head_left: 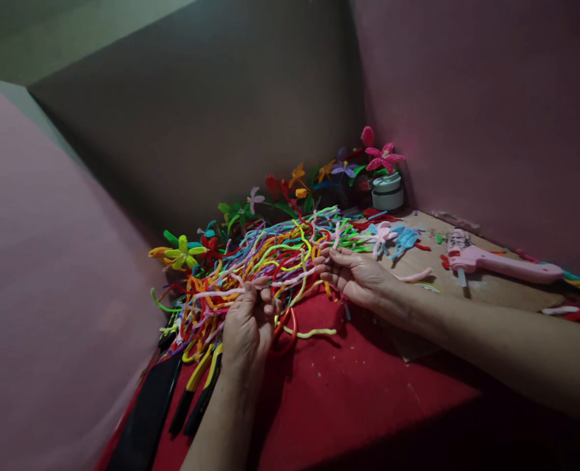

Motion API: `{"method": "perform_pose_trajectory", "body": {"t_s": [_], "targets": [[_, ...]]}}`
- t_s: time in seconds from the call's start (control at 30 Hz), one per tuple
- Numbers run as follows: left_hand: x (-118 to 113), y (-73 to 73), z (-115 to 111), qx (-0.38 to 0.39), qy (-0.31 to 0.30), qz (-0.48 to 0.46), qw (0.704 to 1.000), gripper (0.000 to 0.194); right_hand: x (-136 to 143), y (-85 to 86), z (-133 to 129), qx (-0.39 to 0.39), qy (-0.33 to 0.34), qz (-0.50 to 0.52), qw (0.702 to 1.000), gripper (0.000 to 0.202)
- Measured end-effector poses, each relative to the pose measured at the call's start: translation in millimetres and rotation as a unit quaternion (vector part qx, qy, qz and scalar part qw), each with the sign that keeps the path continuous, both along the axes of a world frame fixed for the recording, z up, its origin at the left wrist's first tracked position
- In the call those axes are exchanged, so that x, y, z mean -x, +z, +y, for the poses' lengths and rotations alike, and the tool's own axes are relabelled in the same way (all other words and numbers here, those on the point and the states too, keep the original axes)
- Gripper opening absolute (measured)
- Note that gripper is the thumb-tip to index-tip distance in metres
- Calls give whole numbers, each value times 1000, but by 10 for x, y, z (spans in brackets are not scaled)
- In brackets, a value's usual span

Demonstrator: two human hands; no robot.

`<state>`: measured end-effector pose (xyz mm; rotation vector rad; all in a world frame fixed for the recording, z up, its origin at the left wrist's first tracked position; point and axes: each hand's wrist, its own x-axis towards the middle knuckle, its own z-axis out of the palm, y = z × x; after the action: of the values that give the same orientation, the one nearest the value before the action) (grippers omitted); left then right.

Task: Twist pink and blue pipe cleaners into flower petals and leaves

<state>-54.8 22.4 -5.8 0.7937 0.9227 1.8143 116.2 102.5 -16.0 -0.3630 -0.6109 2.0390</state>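
Thumb and fingertips of my left hand (248, 325) are drawn together, pinching a pale pink pipe cleaner (292, 280). It shows in the gap between my hands, at the front of a many-coloured pile (270, 252). My right hand (357, 276) is half curled near it, thumb close to forefinger; whether these press on it, I cannot tell. Yellow-and-black handles (198, 379) lie beside my left hand on red cloth (329, 392).

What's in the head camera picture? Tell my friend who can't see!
A person's left hand and right hand are at a tangled pile of colourful pipe cleaners, pale pink ones near their fingers. Pipe-cleaner flowers stand behind; a pink glue gun lies at right.
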Motion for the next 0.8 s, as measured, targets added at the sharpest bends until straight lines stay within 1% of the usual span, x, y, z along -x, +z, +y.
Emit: {"method": "perform_pose_trajectory", "body": {"t_s": [0.13,0.27,0.4,0.5,0.67,0.8], "targets": [[-54,-5,-22,12,-21,11,1000,19,17,-16,-1,4,-1,-6,1000,21],[-103,-31,-29,31,-35,41,998,19,36,-53,-22,-16,12,0,1000,21],[-112,-38,-25,64,-21,66,996,19,46,-89,-37,-38,24,-7,999,20],[-105,-36,-24,83,-9,75,994,21,41,-90,-29,-38,33,-18,999,17],[-88,-39,-20,83,10,73,994,23,11,-53,7,-26,21,-25,999,16],[-80,-32,-17,76,8,69,995,23,-2,-25,15,-30,11,-16,999,17]]}}
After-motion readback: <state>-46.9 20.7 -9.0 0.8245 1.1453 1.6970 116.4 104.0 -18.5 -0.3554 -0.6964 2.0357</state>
